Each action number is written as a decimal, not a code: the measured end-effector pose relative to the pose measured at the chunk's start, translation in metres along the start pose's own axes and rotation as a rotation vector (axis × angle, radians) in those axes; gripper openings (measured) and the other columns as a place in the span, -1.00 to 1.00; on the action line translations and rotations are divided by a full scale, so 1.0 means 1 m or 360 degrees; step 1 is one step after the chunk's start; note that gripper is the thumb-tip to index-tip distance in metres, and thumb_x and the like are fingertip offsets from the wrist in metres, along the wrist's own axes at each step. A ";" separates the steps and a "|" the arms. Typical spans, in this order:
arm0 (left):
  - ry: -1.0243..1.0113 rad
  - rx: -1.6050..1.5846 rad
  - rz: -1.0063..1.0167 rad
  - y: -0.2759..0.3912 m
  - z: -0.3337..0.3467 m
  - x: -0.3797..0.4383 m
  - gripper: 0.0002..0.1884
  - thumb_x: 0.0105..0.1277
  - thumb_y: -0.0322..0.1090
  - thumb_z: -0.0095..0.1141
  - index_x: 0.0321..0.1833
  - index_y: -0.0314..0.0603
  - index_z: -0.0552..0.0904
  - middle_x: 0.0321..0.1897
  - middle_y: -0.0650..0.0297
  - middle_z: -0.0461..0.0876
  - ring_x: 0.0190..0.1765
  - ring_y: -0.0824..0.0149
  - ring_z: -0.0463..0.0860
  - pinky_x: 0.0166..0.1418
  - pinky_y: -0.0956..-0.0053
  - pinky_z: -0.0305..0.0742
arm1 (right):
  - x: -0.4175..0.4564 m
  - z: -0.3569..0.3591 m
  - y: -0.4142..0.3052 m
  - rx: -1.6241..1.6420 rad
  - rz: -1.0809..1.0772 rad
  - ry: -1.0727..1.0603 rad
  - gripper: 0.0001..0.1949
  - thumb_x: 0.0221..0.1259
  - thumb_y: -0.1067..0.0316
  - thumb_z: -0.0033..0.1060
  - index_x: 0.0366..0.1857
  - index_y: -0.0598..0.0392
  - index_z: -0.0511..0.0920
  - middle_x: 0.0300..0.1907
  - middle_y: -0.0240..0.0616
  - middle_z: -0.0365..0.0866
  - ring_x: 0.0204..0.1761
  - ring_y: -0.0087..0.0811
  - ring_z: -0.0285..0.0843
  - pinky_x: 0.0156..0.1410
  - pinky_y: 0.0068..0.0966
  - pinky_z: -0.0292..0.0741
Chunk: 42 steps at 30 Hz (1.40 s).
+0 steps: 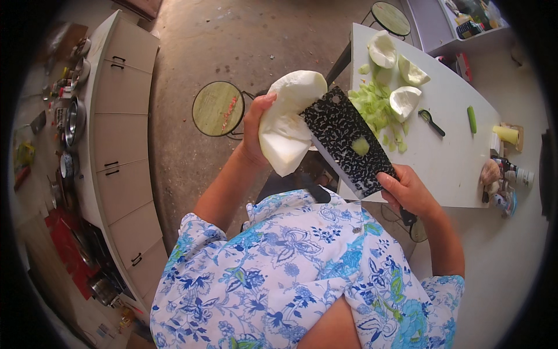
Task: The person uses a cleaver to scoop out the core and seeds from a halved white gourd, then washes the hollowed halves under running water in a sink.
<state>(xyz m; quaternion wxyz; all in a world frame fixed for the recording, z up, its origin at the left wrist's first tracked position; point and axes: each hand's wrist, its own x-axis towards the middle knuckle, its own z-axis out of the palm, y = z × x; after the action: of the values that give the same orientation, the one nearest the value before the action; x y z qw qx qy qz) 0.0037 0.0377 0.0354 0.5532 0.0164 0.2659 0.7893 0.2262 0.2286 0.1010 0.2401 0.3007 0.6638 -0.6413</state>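
In my left hand [256, 126] is a large peeled piece of pale gourd or melon [290, 113], its white hollowed inside facing up. My right hand [405, 187] grips a cleaver [344, 135] with a black-and-white speckled blade and a black handle. The blade's far corner meets the right side of the gourd piece, touching or nearly so. A bit of green peel [360, 146] sticks to the flat of the blade. Other peeled gourd pieces [405, 103] lie on the white table [453, 165], beside a heap of green peelings [370, 104].
On the table are a black-handled peeler [431, 122] and a slim green vegetable [472, 119]. Bottles and bags [505, 183] crowd its right edge. A round stool [218, 109] with red bits stands on the floor; another stool [391, 18] is at the back. Cabinets [124, 135] line the left.
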 end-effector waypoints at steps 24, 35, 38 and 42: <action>-0.0072 0.0262 -0.0205 0.003 -0.008 -0.003 -0.39 0.24 0.07 -0.06 0.21 -0.27 0.43 -0.13 0.07 0.63 -0.24 0.18 0.70 -0.17 0.23 0.69 | -0.008 -0.002 -0.010 -0.0203 0.0025 0.0014 -0.69 0.40 0.15 -0.03 -0.47 0.13 0.45 -0.65 -0.53 0.34 -0.62 -0.69 0.26 -0.53 -0.64 0.25; 0.0011 0.0202 -0.0436 -0.013 -0.011 0.002 -0.37 0.23 0.09 -0.03 0.26 -0.17 0.40 -0.08 0.07 0.61 -0.18 0.17 0.70 -0.24 0.21 0.70 | -0.003 0.005 -0.009 -0.0600 -0.0089 0.0071 -0.80 0.32 0.31 0.04 -0.18 0.25 0.54 -0.53 -0.24 0.49 -0.46 -0.51 0.29 -0.28 -0.50 0.39; -0.0016 0.0246 -0.0462 -0.013 -0.013 0.003 -0.36 0.21 0.11 -0.02 0.27 -0.15 0.39 -0.08 0.06 0.61 -0.19 0.14 0.70 -0.25 0.20 0.70 | -0.004 0.004 -0.009 -0.0611 -0.0128 0.0084 -0.82 0.31 0.33 0.04 -0.21 0.23 0.55 -0.56 -0.13 0.48 -0.51 -0.41 0.31 -0.31 -0.45 0.38; -0.0038 0.0269 -0.0475 -0.009 -0.014 0.006 -0.34 0.20 0.13 -0.05 0.27 -0.16 0.39 -0.08 0.03 0.61 -0.20 0.09 0.71 -0.25 0.18 0.70 | 0.000 0.004 -0.001 -0.0791 -0.0377 0.0155 -0.86 0.29 0.37 0.07 -0.32 0.25 0.48 -0.67 -0.25 0.30 -0.61 -0.46 0.18 -0.45 -0.47 0.27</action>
<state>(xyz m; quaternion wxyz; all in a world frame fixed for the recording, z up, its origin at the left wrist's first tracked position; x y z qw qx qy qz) 0.0047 0.0397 0.0172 0.6640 0.0327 0.3242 0.6730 0.2250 0.2248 0.1012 0.1976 0.1833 0.8420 -0.4673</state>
